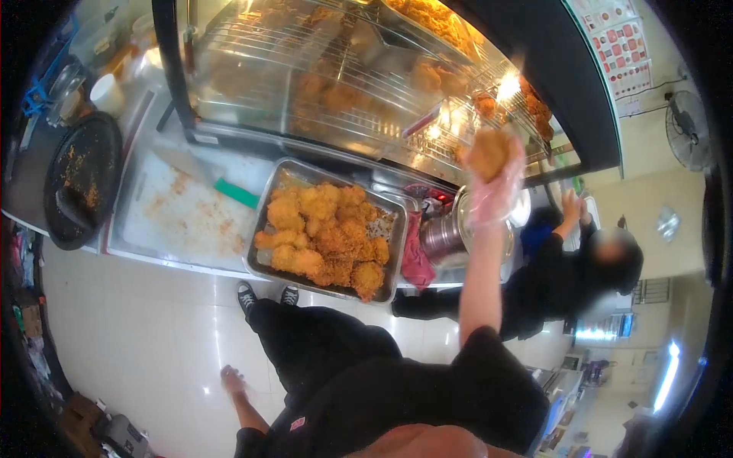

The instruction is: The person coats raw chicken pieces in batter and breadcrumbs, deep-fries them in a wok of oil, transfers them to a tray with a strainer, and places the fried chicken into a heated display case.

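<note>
My right hand [495, 183], in a clear plastic glove, is raised at the front of the glass display cabinet [267, 114]. It is closed around a piece of fried chicken [489, 155]. Low at my side hangs my left hand [233, 379], away from the counter, its fingers loosely apart with nothing seen in them. Several golden-brown pieces of fried chicken [324, 229] fill a metal tray [261, 263] on the counter between my hands. Beside the tray, a knife with a green handle [235, 193] lies on a crumb-strewn white cutting board [195, 229].
Inside the lit cabinet are wire racks [336, 72] with more fried food. A black round pan [84, 179] sits at the counter's left end. Right of the tray are a red cloth [417, 256] and a metal pot [444, 235]. A co-worker [565, 267] in black stands at the right.
</note>
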Demonstrator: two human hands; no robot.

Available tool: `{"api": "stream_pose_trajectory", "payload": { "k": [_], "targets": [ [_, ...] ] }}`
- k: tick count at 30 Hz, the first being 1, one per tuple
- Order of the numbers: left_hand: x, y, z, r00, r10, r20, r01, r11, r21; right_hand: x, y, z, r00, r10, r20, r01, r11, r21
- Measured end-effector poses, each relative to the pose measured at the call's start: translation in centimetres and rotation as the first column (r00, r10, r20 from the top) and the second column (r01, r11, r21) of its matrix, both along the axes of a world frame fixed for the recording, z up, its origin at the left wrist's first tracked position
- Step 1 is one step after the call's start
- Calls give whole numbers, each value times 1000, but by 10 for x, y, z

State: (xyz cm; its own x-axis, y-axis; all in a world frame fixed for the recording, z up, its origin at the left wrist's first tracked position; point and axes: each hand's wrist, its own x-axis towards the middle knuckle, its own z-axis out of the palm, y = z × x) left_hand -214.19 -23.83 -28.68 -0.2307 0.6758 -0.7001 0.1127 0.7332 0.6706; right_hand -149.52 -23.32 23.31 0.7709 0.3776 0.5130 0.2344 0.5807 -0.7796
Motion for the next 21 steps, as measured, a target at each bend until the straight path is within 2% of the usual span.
{"api": "stream_pose_trajectory", "payload": {
  "k": [1, 2, 3, 5, 7, 8, 10, 15, 18, 21],
  "targets": [
    [8, 5, 7, 1000, -8, -17, 8, 1000, -8, 21, -6, 9, 944, -208, 257, 257, 950, -175],
    [17, 8, 10, 999, -13, -31, 12, 1000, -14, 42, -9, 19, 783, -334, 524, 522, 812, -262],
    [19, 9, 7, 999, -15, -30, 14, 1000, -5, 60, -8, 30, 613, -316, 724, 684, 670, -288],
    [20, 9, -3, 999, -14, -28, 15, 1000, 15, 94, 1, 50, 207, -108, 972, 926, 343, -159],
    [24, 7, 12, 999, -17, -31, 17, 1000, -24, 134, 18, 54, -19, 14, 1000, 955, 296, 14],
    [26, 5, 17, 999, -18, -33, 16, 999, -42, 174, 32, 51, 92, -66, 994, 922, 382, -60],
    [19, -5, 9, 998, -3, -60, 0, 999, -47, 217, 60, 60, 118, -99, 988, 905, 420, -66],
    [-3, -37, -6, 992, 69, -107, -76, 995, -59, 260, 106, 90, 114, -78, 990, 919, 386, -75],
    [-8, -48, -8, 987, 123, -107, -129, 991, -48, 270, 110, 93, 135, -56, 989, 928, 358, -106],
    [-10, -47, 0, 990, 105, -98, -112, 991, -69, 276, 107, 90, 152, -34, 988, 933, 333, -133]
  ]
}}
